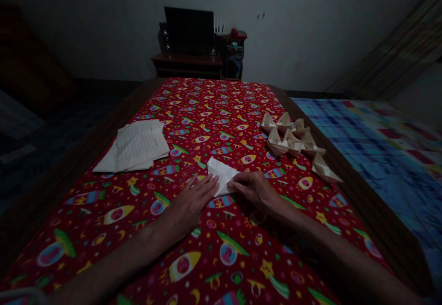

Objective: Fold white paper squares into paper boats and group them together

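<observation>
A white piece of folded paper (221, 174) lies on the red patterned cloth in front of me, one corner pointing away. My left hand (195, 199) lies flat with stretched fingers, their tips over the paper's left edge. At the paper's right corner, my right hand (255, 188) pinches the edge between thumb and fingers. Several folded paper boats (292, 141) stand grouped to the right, one of them (324, 169) nearer to me. On the left sits a stack of loose paper sheets (138, 146) with writing or print on them.
The red cloth (221, 107) covers a long table with dark wooden edges (380, 222). Behind its far end stand a black monitor (189, 28) and a red telephone (238, 34). To the right is a surface with a blue checked cover (331, 125).
</observation>
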`<state>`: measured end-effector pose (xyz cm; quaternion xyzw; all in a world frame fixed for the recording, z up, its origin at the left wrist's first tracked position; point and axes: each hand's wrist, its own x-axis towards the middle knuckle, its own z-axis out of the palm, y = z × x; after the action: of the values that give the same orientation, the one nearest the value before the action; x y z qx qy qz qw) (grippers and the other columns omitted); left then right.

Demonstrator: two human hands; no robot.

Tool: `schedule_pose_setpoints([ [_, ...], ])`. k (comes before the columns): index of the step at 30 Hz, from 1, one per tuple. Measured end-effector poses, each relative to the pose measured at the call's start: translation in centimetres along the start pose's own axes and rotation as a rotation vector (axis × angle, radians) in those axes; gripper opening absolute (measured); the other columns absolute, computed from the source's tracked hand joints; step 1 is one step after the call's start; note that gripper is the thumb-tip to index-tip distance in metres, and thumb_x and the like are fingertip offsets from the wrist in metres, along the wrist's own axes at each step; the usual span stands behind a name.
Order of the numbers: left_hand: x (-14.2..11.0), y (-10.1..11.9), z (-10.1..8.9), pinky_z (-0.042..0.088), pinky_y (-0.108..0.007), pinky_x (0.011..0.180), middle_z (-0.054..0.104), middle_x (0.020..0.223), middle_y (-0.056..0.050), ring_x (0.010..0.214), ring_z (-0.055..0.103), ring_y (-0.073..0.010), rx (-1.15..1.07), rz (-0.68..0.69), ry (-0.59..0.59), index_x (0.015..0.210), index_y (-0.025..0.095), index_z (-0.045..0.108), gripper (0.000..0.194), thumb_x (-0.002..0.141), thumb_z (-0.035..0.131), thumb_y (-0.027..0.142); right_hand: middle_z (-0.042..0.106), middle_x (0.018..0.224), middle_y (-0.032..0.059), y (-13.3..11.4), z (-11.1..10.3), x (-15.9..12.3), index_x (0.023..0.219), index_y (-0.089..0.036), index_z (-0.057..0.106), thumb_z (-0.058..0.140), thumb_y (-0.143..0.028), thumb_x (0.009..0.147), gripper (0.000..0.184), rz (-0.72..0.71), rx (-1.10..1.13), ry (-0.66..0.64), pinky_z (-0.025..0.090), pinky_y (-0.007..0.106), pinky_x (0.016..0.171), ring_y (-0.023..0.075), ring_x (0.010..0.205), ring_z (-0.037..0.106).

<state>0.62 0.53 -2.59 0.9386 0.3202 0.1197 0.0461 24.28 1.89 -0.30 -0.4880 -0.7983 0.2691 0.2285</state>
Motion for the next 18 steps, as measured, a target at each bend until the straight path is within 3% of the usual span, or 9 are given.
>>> schedule_pose_setpoints([
  [8,-0.2,0.2,0.1,0.028,-0.052,0.108,0.041,0.142,-0.013,0.135,0.029,-0.0229,-0.080,0.000,0.064,0.138,0.013,0.034,0.064,0.076,0.037,-0.003,0.059,0.066,0.0014,-0.1,1.5,0.6,0.074,-0.017,0.062,0.052,-0.035,0.087,0.025,-0.006,-0.230,0.209,0.030,0.022,0.053,0.0107,0.057,0.048],
  [12,-0.2,0.5,-0.1,0.031,-0.049,0.108,0.041,0.142,-0.011,0.134,0.032,-0.0208,-0.110,-0.027,0.094,0.140,0.016,0.030,0.065,0.079,0.034,-0.003,0.058,0.071,0.0030,-0.4,1.7,0.3,0.075,-0.017,0.060,0.051,-0.035,0.089,0.024,-0.042,-0.288,0.224,0.032,0.023,0.057,0.0125,0.063,0.048],
  [18,-0.4,1.2,-0.7,0.030,-0.050,0.109,0.037,0.145,-0.010,0.136,0.027,-0.0207,-0.082,-0.022,0.028,0.143,0.018,0.024,0.071,0.076,0.031,-0.006,0.055,0.069,0.0016,-0.5,1.8,0.4,0.073,-0.018,0.058,0.051,-0.037,0.089,0.026,-0.011,-0.328,0.220,0.031,0.023,0.057,0.0129,0.063,0.048],
])
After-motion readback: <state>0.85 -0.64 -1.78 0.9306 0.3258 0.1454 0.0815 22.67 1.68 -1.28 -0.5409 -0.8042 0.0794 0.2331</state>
